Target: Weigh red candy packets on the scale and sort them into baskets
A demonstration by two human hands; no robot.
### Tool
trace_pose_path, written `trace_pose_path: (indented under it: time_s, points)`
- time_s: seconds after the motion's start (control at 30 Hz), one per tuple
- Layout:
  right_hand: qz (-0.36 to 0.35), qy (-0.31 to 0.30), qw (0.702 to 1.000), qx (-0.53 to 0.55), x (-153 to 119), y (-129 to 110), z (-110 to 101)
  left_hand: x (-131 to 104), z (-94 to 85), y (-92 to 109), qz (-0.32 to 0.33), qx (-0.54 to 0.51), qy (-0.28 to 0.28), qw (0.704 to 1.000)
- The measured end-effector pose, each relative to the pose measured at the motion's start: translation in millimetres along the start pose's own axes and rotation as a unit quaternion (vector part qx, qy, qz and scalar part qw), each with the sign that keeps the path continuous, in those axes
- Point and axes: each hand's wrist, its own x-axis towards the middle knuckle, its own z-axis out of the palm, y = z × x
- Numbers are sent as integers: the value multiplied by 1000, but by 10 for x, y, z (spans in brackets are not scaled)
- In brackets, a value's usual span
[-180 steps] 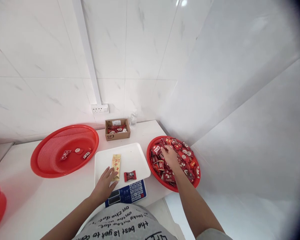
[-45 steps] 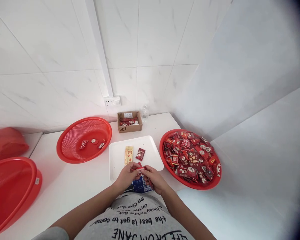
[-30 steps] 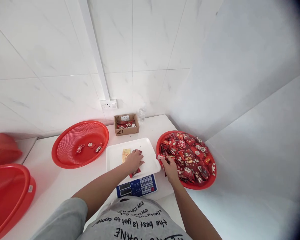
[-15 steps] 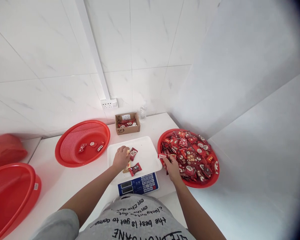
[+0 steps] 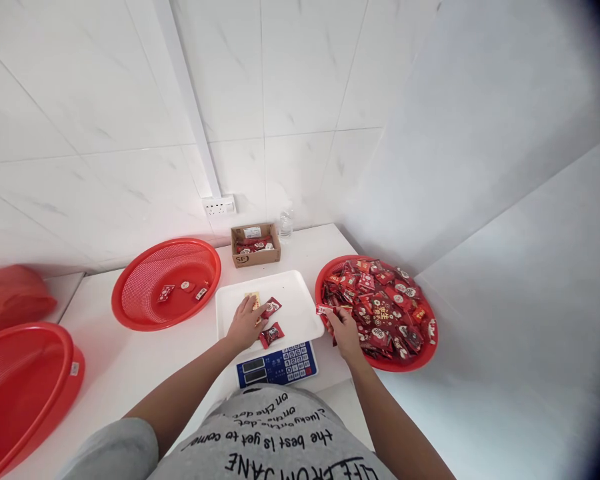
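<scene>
My left hand [image 5: 243, 325] rests over the white tray [image 5: 300, 307] with its fingers spread. Under and beside its fingertips lie a yellow packet [image 5: 253, 297], partly covered, and a dark red snack packet [image 5: 271, 307]. A second dark red packet [image 5: 271, 335] lies nearer me on the tray. The tray sits on a scale with a blue keypad panel [image 5: 275, 365]. Between thumb and fingers, my right hand [image 5: 344, 335] pinches a narrow red snack packet [image 5: 325, 309]. That hand is at the left rim of a red basket [image 5: 427, 357] heaped with red packets.
Behind the tray stands a cardboard box [image 5: 255, 259] of red packets, with a clear plastic bottle [image 5: 286, 223] beside it. A red mesh basket [image 5: 145, 283] with several packets is at the left. Another red basket [image 5: 20, 400] and a red bag [image 5: 15, 297] are farther left.
My left hand's fingers have spread out over the tray. The yellow packet now shows beyond the fingertips, and the upper red packet has shifted slightly right and turned. My right hand stays nearly still.
</scene>
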Motion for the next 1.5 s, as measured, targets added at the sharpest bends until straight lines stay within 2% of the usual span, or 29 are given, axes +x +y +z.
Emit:
trace_pose_path:
  time_s: [0.43, 0.63, 0.87, 0.97, 1.13, 1.3, 1.4, 1.5]
  points:
    - [5, 6, 1000, -4, -11, -15, 4, 61, -82, 136, -1, -17, -29, 999]
    - [-5, 5, 1000, -10, -2, 19, -7, 20, -126, 73, -68, -9, -26, 997]
    - [-1, 4, 1000, -7, -19, -17, -4, -119, -295, 5, -142, -2, -25, 990]
    - [2, 5, 1000, -3, -15, -2, 0, -146, -348, -30, -151, -29, -11, 988]
    - [0, 3, 1000, -2, -19, -5, -2, -132, -385, -74, -169, -143, 52, 974]
    - [-9, 7, 1000, -7, -19, -9, -8, -137, -325, -95, -196, -188, 49, 961]
    - [-4, 0, 1000, -7, -11, 7, -11, -195, -259, -69, -146, -148, 68, 976]
    - [-1, 0, 1000, -10, -6, 21, -11, -275, -198, 11, -35, -75, 42, 996]
